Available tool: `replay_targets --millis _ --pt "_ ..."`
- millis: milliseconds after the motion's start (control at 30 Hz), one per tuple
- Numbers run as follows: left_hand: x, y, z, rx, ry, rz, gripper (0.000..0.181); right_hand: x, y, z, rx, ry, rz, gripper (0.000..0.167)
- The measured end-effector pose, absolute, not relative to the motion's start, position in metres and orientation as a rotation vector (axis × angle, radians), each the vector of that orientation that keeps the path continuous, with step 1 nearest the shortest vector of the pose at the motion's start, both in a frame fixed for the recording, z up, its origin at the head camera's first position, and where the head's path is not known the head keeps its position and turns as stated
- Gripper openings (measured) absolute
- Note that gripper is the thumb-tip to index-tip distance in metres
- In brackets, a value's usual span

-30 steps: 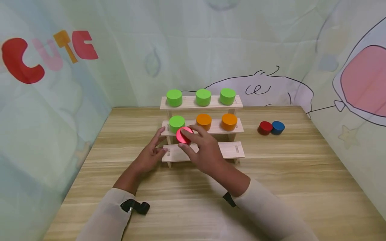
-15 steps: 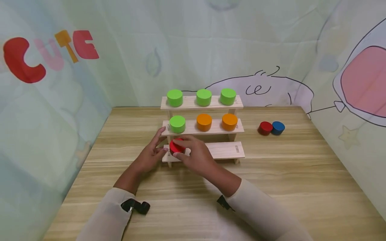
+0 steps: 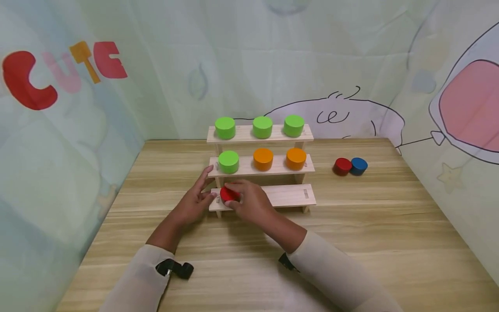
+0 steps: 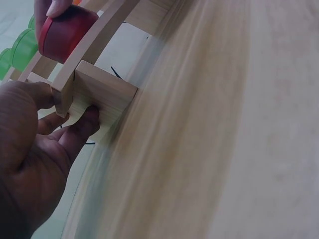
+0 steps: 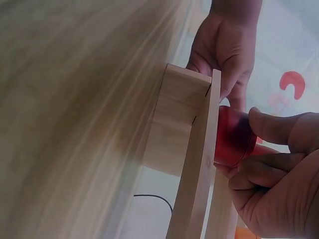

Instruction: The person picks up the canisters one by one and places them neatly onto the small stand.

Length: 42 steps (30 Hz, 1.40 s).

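Note:
A red round block [image 3: 228, 194] stands at the left end of the bottom tier of a light wooden three-tier stand [image 3: 290, 196]. My right hand [image 3: 251, 201] pinches it between thumb and fingers; in the right wrist view, the block [image 5: 232, 134] meets the tier's top. Beside the stand's left end is my left hand [image 3: 193, 203], fingers spread; in the left wrist view, its fingertips touch the tier's end and the support below. One green round block [image 3: 228, 161] and two orange ones [image 3: 263, 159] sit on the middle tier. Three green round blocks [image 3: 262, 127] line the top tier.
Right of the stand, a second red round block [image 3: 342, 166] and a blue one [image 3: 358, 166] stand side by side on the wood-grain table [image 3: 390, 234]. A printed cloth backdrop [image 3: 171, 73] rises behind the table and along its sides.
My right hand has lowered the red round block from in front of the middle tier to the left end of the bottom tier. My left hand has stayed in place.

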<state>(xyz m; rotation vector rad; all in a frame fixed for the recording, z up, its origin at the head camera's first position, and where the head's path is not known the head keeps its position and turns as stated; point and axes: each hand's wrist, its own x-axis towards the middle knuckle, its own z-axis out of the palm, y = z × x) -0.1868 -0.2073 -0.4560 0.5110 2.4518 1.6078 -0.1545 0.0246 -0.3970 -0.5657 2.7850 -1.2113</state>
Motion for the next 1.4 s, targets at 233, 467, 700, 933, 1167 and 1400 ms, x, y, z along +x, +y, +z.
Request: replay_targets --millis 233,467,700,933,1167,1400 --pt "-0.187 -0.207 -0.456 0.503 2.447 1.609 0.092 -0.156 0.024 -0.397 -0.554 2.808 -1.168 0.057" --pt "-0.187 -0.207 -0.456 0.507 2.453 1.601 0.091 -0.156 0.024 -0.397 -0.583 2.815 -1.154 0.054" --pt "-0.187 -0.207 -0.456 0.507 2.444 1.606 0.09 -0.156 0.025 -0.397 -0.585 2.812 -1.148 0.057" --pt "-0.188 -0.207 -0.457 0.514 2.453 1.611 0.091 -0.152 0.03 -0.39 -0.589 2.839 -1.105 0.062" --pt "-0.188 -0.207 -0.455 0.508 2.458 1.607 0.091 -0.144 0.046 -0.379 -0.628 2.869 -1.076 0.06" --pt "-0.188 -0.207 -0.457 0.517 2.436 1.629 0.091 -0.133 0.066 -0.371 -0.595 2.878 -1.025 0.061"
